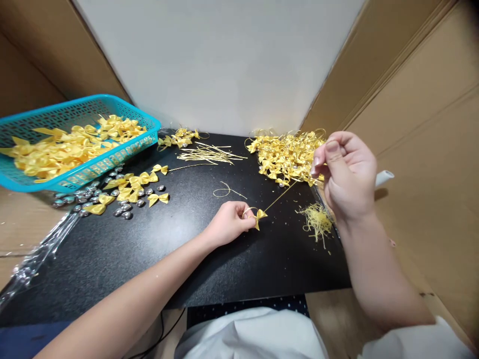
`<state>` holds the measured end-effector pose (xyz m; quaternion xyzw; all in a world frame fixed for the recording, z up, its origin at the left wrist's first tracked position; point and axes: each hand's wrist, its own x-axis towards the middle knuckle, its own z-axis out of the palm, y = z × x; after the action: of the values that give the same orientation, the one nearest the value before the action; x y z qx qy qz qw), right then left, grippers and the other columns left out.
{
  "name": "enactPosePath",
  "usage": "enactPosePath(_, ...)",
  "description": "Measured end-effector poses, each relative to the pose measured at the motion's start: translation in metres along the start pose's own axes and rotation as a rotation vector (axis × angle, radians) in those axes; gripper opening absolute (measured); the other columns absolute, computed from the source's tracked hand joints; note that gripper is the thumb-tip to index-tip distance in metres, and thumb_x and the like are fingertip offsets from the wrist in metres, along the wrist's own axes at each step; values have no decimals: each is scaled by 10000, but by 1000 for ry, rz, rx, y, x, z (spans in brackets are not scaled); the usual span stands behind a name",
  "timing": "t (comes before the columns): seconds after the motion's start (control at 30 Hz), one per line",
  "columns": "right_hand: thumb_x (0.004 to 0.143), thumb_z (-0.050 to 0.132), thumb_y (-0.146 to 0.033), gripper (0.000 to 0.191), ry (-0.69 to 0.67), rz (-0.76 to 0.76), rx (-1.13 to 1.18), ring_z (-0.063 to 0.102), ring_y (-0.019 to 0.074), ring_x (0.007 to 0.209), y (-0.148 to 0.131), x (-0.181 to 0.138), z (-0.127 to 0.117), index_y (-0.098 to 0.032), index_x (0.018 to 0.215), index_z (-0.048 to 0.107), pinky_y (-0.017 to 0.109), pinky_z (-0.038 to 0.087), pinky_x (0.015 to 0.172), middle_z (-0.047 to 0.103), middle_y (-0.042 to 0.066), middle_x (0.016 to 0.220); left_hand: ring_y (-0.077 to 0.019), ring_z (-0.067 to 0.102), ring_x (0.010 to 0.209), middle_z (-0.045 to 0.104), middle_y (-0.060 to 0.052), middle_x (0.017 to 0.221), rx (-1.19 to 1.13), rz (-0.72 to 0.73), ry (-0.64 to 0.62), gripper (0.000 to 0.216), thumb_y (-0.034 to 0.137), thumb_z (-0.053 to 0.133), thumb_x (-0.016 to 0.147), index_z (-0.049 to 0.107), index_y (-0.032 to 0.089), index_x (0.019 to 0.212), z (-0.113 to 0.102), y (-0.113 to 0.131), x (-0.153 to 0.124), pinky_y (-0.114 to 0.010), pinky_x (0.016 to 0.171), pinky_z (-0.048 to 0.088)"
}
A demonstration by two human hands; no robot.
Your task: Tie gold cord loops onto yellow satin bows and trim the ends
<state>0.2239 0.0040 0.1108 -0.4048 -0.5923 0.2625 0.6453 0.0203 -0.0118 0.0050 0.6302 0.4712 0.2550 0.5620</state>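
Observation:
My left hand (232, 222) is low over the middle of the table, thumb and fingers pinched on a small yellow ribbon bow (259, 215) with a loop of gold cord. From this bow a taut gold cord (280, 196) slants up to the right, in line with the fingertips of my right hand (348, 174). That hand is raised with its fingers closed in a pinch on the cord; the cord's last stretch is hard to see against the yellow heap behind. A loose curled cord (226, 190) lies just beyond my left hand.
A turquoise basket (149, 130) of yellow bows stands at left. Beside it lie silver beads (127, 207) and loose bows (140, 182). Cut gold cords (211, 153) lie at the back, near a heap of corded bows (286, 157). Yellow cord scraps (318, 219) lie at right. Cardboard walls flank the table.

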Motion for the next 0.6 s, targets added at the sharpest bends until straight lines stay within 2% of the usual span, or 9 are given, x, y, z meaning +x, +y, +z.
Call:
enactPosePath(0.13, 860, 642, -441, 219, -34, 20, 21, 520, 72, 506, 3, -1, 1, -257, 829, 527, 198, 473, 460, 543, -53, 636, -86, 519, 509, 582, 23, 563, -26, -19, -11, 80, 223, 563, 679, 532, 160, 641, 0, -1, 2, -196, 501, 363)
enactPosePath(0.23, 831, 685, -419, 212, -99, 97, 115, 563, 72, 545, 2, -6, 3, -260, 849, 545, 195, 516, 503, 589, -56, 676, -77, 515, 495, 585, 25, 579, -131, -40, -59, 82, 235, 566, 699, 546, 158, 681, 2, 0, 2, -190, 485, 386)
enactPosePath(0.43, 759, 764, -375, 262, -197, 275, 206, 695, 101, 731, 1, -14, 3, -244, 944, 633, 226, 608, 683, 736, -19, 858, -60, 495, 489, 568, 41, 596, -325, -55, -119, 179, 265, 635, 718, 589, 142, 839, 3, 8, -1, -169, 460, 392)
enactPosePath(0.6, 671, 838, -318, 353, -278, 354, 275, 727, 167, 915, -2, -16, 3, -245, 963, 654, 317, 628, 811, 762, -1, 979, -68, 502, 498, 530, 55, 594, -376, -13, -134, 195, 295, 633, 752, 553, 164, 872, 3, 12, -5, -166, 439, 408)
